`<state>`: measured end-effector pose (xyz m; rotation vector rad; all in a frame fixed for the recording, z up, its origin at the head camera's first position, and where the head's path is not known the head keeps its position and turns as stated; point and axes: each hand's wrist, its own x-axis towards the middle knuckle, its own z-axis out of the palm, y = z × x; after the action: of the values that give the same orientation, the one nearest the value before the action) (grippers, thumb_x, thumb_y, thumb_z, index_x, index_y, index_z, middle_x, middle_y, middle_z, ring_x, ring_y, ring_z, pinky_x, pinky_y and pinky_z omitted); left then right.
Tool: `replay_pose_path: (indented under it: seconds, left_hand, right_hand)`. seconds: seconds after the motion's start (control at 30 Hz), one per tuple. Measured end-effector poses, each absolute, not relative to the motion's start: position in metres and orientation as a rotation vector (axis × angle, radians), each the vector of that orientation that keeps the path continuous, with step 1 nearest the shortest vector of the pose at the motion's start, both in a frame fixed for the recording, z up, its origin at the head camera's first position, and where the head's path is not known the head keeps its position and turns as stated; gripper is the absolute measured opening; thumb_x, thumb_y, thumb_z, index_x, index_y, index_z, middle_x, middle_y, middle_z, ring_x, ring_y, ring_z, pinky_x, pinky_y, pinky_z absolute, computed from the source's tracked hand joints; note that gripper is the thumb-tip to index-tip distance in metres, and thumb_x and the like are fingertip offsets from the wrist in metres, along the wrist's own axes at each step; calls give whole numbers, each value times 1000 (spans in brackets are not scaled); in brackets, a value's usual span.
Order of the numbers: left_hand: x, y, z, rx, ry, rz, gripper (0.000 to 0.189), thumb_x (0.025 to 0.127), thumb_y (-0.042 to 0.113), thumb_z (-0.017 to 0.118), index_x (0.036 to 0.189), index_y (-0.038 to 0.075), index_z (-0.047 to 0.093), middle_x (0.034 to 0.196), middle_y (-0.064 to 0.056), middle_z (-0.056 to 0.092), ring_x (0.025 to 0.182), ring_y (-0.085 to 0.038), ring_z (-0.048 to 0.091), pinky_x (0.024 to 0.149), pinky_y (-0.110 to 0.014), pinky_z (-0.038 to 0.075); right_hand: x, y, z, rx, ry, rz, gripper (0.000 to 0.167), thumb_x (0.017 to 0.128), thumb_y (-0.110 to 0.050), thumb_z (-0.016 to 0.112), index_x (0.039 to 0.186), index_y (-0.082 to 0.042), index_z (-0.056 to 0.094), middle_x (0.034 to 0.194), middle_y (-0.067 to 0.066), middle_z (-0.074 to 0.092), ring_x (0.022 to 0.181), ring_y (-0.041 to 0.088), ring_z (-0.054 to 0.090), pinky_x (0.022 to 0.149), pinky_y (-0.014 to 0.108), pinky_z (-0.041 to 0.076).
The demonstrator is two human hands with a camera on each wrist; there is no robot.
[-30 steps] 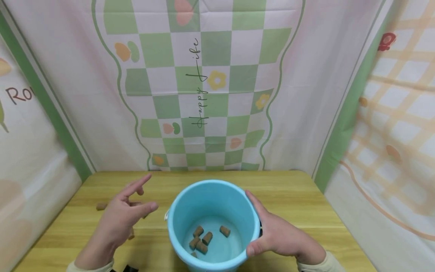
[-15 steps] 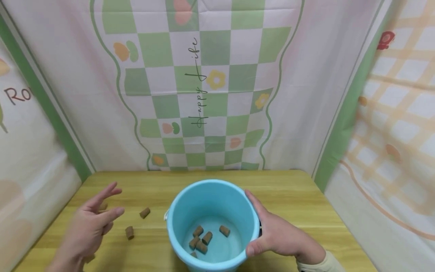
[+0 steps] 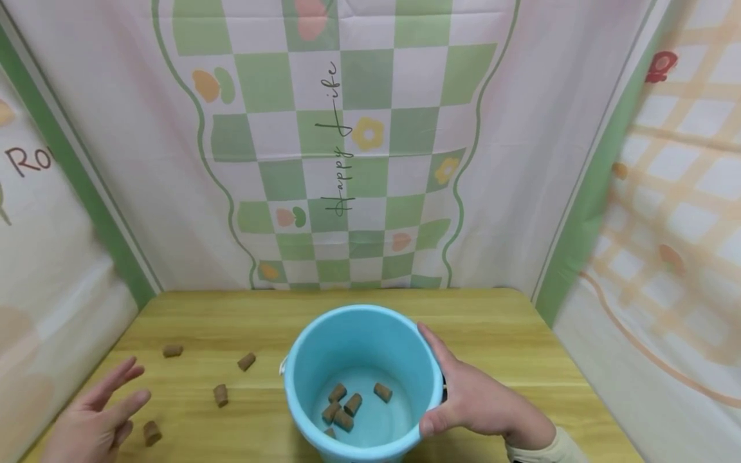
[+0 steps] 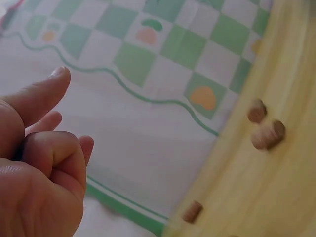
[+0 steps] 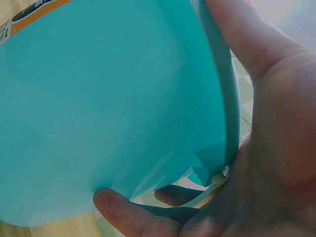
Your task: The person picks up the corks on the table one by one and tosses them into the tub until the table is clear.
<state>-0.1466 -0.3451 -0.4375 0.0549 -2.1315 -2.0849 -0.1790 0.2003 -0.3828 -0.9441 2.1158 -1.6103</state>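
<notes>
A light blue bucket (image 3: 363,314) stands upright at the front middle of the table, with several cork stoppers (image 3: 352,404) lying on its floor. My right hand (image 3: 477,399) grips its right side; in the right wrist view the fingers (image 5: 133,216) press the outer wall (image 5: 98,108) below the rim. At the lower left my left hand (image 3: 92,415) hovers with nothing in it, some fingers extended and others loosely bent. Just right of it lies a cork stopper (image 3: 152,433). Others lie farther off, including one cork stopper (image 3: 220,395) nearer the bucket and another (image 3: 172,350) farther back.
The wooden table (image 3: 475,315) ends at a hanging checked cloth (image 3: 347,193) behind it. Printed curtains (image 3: 666,257) stand close on both sides. A white handle fitting (image 3: 283,366) sticks out from the bucket's left side.
My left hand has moved left and toward the near edge, away from the bucket, uncovering cork stoppers on the table. The right hand and bucket have stayed put.
</notes>
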Motion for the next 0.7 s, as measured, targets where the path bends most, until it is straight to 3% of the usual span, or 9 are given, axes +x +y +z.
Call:
replay_pose_path:
  seconds: [0.07,0.17,0.27,0.37,0.5,0.63,0.7]
  left_hand:
    - [-146,-354,-445,129,-2297,-1983,65,99,9,65,138,56,43,114,40,53,47,-5,42,36,-26,33]
    - [-146,-364,-455,239,-2463,-1902,71,99,18,66,145,57,28,110,47,46,50,-7,45,42,-25,41]
    - [-147,-370,-464,314,-2500,-1939,83,98,22,67,157,43,12,107,49,44,52,-8,47,44,-25,42]
    - [-149,-375,-471,389,-2508,-1976,88,97,26,69,160,28,9,105,49,44,54,-10,50,45,-26,44]
    - [-151,-383,-480,468,-2592,-2020,93,96,31,70,160,21,4,103,50,40,59,-11,53,49,-28,47]
    - [-153,-396,-495,494,-2688,-2047,93,96,35,68,159,16,2,113,43,39,77,-15,59,63,-32,53]
    - [-154,-403,-505,490,-2716,-2048,91,98,37,65,159,21,1,137,26,44,96,-25,62,74,-37,55]
  right_hand:
    - [-179,201,-383,-941,2113,-1613,126,76,-19,89,159,-34,-4,148,21,36,119,38,53,91,48,51]
    - [-179,201,-384,-934,2131,-1605,126,76,-21,89,159,-34,-4,148,20,37,119,38,53,90,47,51]
    - [-180,201,-384,-937,2145,-1597,126,76,-22,89,159,-33,-5,148,20,37,119,41,52,90,46,51]
    - [-180,201,-385,-930,2149,-1596,126,76,-24,89,159,-34,-6,148,20,37,120,42,51,89,45,51]
    - [-180,201,-384,-908,2142,-1603,127,76,-22,90,159,-34,-6,149,18,37,120,42,51,89,45,51]
    - [-180,201,-383,-901,2155,-1591,129,75,-23,90,159,-34,-7,149,18,37,120,41,51,89,45,51]
    - [-180,201,-383,-919,2165,-1581,129,75,-25,90,159,-32,-7,148,19,37,119,41,52,89,44,51]
